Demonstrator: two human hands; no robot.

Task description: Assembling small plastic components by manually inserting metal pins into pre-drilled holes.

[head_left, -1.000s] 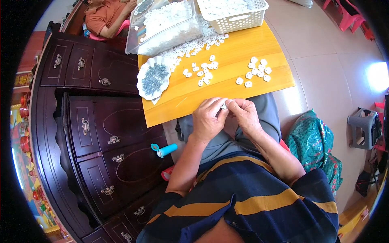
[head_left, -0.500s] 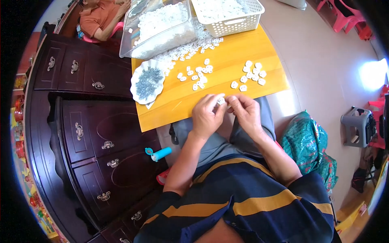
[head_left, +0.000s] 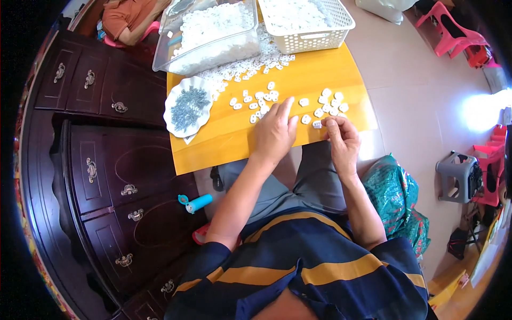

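Nearest the body, the right hand (head_left: 341,140) rests at the front edge of the yellow desk (head_left: 234,144), thumb and fingertip pinched on 1 small white piece (head_left: 317,124). The left hand (head_left: 274,130) lies flat just beside it, fingers stretched forward onto the loose white pieces (head_left: 256,104); it grips nothing, its fingertips only touching the scatter.

The relation that matters: the scattered pieces lie straight ahead of the left fingertips, away from the body, while a second small cluster (head_left: 330,104) sits just beyond the right hand. The left hand is the nearer one to the main scatter, and its fingers point along the line toward it.

To the left on the desk sits a white scalloped dish (head_left: 186,109) of small grey metal bits. Farther back stand a clear plastic tub (head_left: 210,37) and a white lattice basket (head_left: 309,24), both full of white pieces. A teal tube (head_left: 196,203) lies below the desk by the dark wooden cabinet (head_left: 101,176); a green patterned bag (head_left: 400,205) sits on the floor to the right.
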